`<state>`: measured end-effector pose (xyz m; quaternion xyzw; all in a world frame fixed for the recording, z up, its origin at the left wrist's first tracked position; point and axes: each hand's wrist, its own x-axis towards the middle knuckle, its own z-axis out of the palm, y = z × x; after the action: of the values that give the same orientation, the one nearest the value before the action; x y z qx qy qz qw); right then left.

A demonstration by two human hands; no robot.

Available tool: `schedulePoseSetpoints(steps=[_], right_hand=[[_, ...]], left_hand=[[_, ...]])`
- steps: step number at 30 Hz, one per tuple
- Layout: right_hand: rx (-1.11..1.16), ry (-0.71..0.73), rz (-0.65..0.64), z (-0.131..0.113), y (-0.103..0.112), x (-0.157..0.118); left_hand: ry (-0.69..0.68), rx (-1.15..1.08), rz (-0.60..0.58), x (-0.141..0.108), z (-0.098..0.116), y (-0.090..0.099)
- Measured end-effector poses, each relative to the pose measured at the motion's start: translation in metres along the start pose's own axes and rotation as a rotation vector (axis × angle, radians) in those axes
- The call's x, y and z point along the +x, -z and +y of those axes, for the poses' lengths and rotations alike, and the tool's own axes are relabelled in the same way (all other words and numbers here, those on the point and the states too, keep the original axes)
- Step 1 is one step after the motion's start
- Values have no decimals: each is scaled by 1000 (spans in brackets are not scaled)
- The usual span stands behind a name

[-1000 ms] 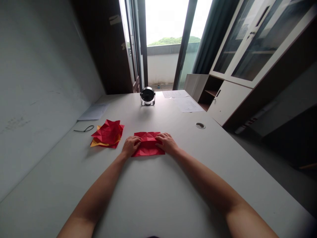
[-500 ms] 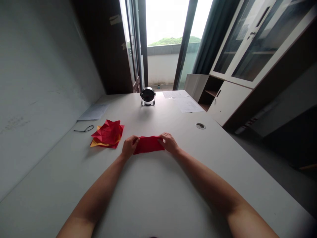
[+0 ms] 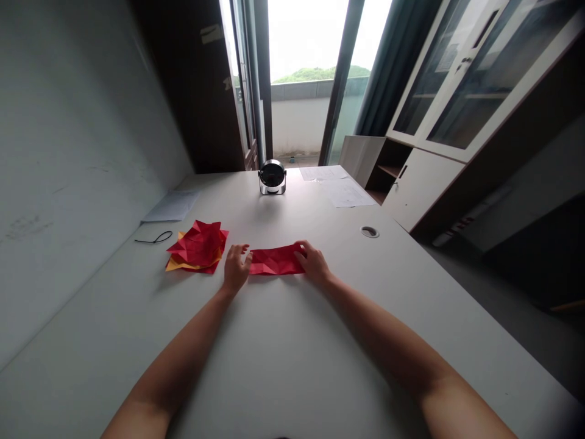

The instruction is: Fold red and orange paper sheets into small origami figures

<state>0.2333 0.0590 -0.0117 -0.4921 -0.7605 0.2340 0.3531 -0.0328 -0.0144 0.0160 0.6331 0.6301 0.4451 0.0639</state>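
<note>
A creased strip of red folded paper [image 3: 276,260] lies across the middle of the white table, between my hands. My right hand [image 3: 313,261] pinches its right end, with thumb and fingers at the edge. At the left end is my left hand [image 3: 236,267], its fingers apart and raised, the thumb beside the paper's edge. Left of that hand sits a loose stack of creased red and yellow paper [image 3: 198,246].
A black cable tie loop [image 3: 155,238] and white sheets [image 3: 171,206] lie by the left wall. A round black-and-silver device [image 3: 272,177] stands at the back. More sheets [image 3: 350,192] and a cable hole ring [image 3: 370,231] are at the right.
My left hand has let go of the paper's left end and its fingers have spread. The red paper has tipped flatter, showing a lighter, creased face. My right hand stays at its end.
</note>
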Motion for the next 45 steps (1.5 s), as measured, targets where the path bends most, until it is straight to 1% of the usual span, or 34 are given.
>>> schedulePoseSetpoints(steps=[1, 2, 5, 7, 9, 11, 13, 16, 18, 20, 22, 27, 29, 33, 35, 38, 42, 45], right_hand=[[-66, 16, 10, 0, 0, 0], [-130, 46, 27, 0, 1, 0], [-285, 170, 65, -5, 4, 0], [-365, 248, 67, -11, 7, 0], [-426, 342, 38, -18, 9, -2], [-462, 447, -44, -22, 7, -5], [-475, 509, -163, -24, 3, -8], [-476, 490, -323, -21, -5, -10], [-482, 449, -388, -16, -8, -9], [-492, 414, -416, -12, -9, -8], [-497, 382, -416, -9, -9, -6], [-481, 277, -343, 0, -10, -4], [-479, 236, -286, 4, -11, -3], [-495, 185, -178, 10, -9, -1], [-497, 205, -146, 8, -6, -1], [-471, 305, -148, 0, -3, -2], [-420, 453, -234, -11, -1, -6], [-383, 506, -295, -13, -1, -7]], left_hand=[[-61, 66, -16, -1, 3, 0], [-122, 121, -59, -3, 6, -1], [-275, 240, -278, -10, 13, -10], [-337, 305, -422, -15, 12, -18], [-349, 360, -529, -18, 8, -24], [-345, 399, -592, -18, 1, -27], [-342, 424, -626, -18, -5, -28], [-313, 454, -664, -15, -10, -26], [-282, 471, -679, -14, -12, -25], [-252, 481, -681, -12, -14, -25], [-219, 484, -672, -11, -16, -25], [-139, 462, -613, -9, -22, -23], [-122, 445, -562, -10, -24, -23], [-100, 420, -423, -11, -23, -23], [-84, 410, -359, -11, -23, -23], [-59, 402, -295, -11, -24, -22], [-27, 419, -243, -10, -26, -22], [-37, 400, -231, -9, -26, -20]])
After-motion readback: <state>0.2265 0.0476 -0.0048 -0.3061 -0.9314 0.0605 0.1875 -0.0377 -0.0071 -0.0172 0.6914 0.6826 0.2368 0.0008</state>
